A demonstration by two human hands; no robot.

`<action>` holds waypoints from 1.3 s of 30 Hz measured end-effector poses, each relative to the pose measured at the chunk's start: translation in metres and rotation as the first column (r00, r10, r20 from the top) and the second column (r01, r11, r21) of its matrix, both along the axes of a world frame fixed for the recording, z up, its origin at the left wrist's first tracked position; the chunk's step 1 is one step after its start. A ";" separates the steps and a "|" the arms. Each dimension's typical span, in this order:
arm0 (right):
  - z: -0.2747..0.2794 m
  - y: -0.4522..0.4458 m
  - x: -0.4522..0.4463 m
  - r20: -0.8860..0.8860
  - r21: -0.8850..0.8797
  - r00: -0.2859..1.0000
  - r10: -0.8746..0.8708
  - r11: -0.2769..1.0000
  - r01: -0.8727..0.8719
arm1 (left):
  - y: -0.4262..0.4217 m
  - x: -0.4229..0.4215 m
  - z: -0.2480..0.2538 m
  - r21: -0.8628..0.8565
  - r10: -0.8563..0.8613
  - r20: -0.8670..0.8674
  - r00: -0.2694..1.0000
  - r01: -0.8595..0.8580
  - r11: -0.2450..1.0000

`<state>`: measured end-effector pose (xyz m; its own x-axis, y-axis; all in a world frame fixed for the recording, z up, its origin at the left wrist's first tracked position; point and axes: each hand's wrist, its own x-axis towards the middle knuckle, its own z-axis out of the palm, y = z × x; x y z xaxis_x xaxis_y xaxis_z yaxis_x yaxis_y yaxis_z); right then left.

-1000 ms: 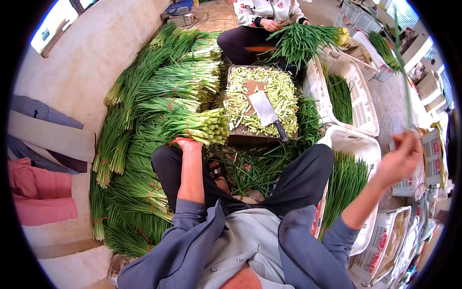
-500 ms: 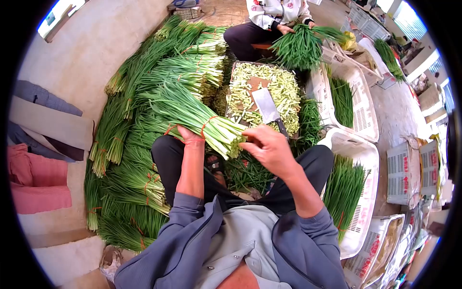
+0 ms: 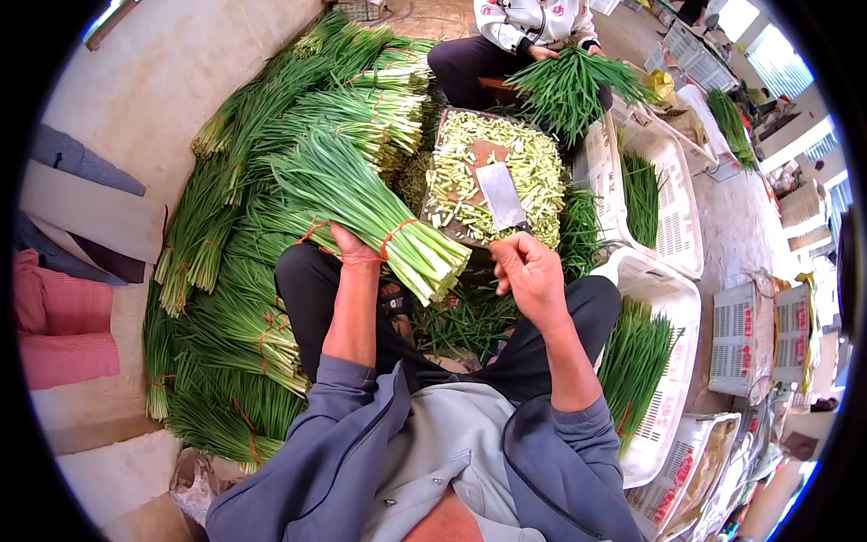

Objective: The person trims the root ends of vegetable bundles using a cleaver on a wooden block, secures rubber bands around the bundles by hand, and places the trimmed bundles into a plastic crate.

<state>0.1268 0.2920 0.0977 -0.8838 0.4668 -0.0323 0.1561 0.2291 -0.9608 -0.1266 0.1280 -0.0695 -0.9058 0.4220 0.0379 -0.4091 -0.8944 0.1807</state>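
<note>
My left hand (image 3: 355, 251) is wrapped round a bunch of garlic chives (image 3: 384, 221) tied with a red band. The pale cut ends point right, and the green leaves fan up to the left. Apart from those ends, my right hand (image 3: 531, 275) is curled with thumb and fingers close together; whether anything is between them I cannot make out. Just beyond it a cleaver (image 3: 499, 194) lies flat on a chopping board (image 3: 490, 155) strewn with short pale stem pieces. The cleaver's handle is partly hidden by my right hand.
Tied chive bundles (image 3: 334, 122) are piled on my left. On the right stand white plastic crates (image 3: 673, 370) holding chives. Across the board sits another person (image 3: 533, 27) with loose chives (image 3: 578, 90) in both hands. Loose greens (image 3: 465, 321) lie between my legs.
My right hand has come away from the bunch's cut ends and moved right, its fingers curling in. The bunch stays in my left hand. The view has shifted slightly.
</note>
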 end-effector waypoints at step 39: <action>-0.118 0.087 0.006 -0.240 -0.948 0.592 -0.769 0.316 0.027 | 0.030 0.023 -0.007 -0.108 -0.151 0.160 0.976 0.169 0.980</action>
